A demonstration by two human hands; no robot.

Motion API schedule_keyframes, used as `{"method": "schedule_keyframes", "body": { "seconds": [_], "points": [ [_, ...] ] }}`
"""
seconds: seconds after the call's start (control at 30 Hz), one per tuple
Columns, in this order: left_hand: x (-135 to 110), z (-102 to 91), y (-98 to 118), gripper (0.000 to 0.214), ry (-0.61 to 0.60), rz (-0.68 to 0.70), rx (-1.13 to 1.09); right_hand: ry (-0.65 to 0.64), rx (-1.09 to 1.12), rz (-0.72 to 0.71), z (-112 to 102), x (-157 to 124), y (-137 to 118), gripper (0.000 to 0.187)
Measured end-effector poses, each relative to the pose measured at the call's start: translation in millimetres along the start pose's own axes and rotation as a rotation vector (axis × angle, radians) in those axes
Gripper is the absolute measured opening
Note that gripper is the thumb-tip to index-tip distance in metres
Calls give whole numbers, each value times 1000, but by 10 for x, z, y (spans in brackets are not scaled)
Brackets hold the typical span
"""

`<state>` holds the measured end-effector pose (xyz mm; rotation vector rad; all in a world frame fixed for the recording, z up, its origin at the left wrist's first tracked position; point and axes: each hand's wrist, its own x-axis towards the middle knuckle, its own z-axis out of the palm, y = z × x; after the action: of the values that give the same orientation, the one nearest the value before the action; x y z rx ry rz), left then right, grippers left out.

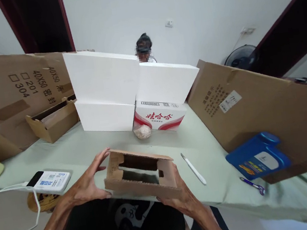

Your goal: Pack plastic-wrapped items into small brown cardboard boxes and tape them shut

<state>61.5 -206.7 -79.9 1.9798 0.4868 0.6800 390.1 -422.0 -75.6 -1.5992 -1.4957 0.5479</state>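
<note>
I hold a small brown cardboard box [141,173] with cut-out openings in front of me, just above the table's near edge. My left hand [90,183] grips its left end, thumb underneath and fingers curled over the top corner. My right hand [182,196] supports the box's right end from below, fingers wrapped round the lower corner. The box is tilted with its open side facing me.
A white power bank [50,181] with cable lies left; a white knife [194,169], blue bottle [258,155] and purple pen [253,184] lie right. White foam boxes [104,87], a red-printed carton [161,117], an open cardboard tray [54,121] and big cardboard sheets [270,113] ring the pale table [201,131]. A person sits behind.
</note>
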Motion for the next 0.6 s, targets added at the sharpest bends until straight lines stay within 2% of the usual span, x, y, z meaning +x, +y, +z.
{"method": "schedule_keyframes", "body": {
  "seconds": [0.07,0.13,0.23,0.27,0.33,0.4,0.43,0.47,0.6],
  "points": [
    [44,-85,176,119,-21,64,63,-40,8,27,-3,-22,50,117],
    [113,-165,335,102,-97,104,156,-74,-10,46,-47,-34,62,124],
    [267,-238,519,92,-224,70,286,-41,-113,-13,-192,-43,-34,131],
    [326,-249,570,94,-261,53,317,-31,-164,-57,-253,-42,-97,127],
    [439,-257,663,98,-331,30,380,-56,-277,-137,-376,-28,-252,108],
    [530,-249,739,104,-368,31,441,-117,-393,-172,-486,14,-410,85],
    [566,-241,766,107,-374,39,462,-138,-451,-173,-533,46,-479,81],
    [593,-231,782,110,-381,46,477,-152,-503,-167,-573,83,-538,83],
    [647,-203,744,120,-423,41,518,-244,-615,-97,-675,248,-693,110]
  ]
}}
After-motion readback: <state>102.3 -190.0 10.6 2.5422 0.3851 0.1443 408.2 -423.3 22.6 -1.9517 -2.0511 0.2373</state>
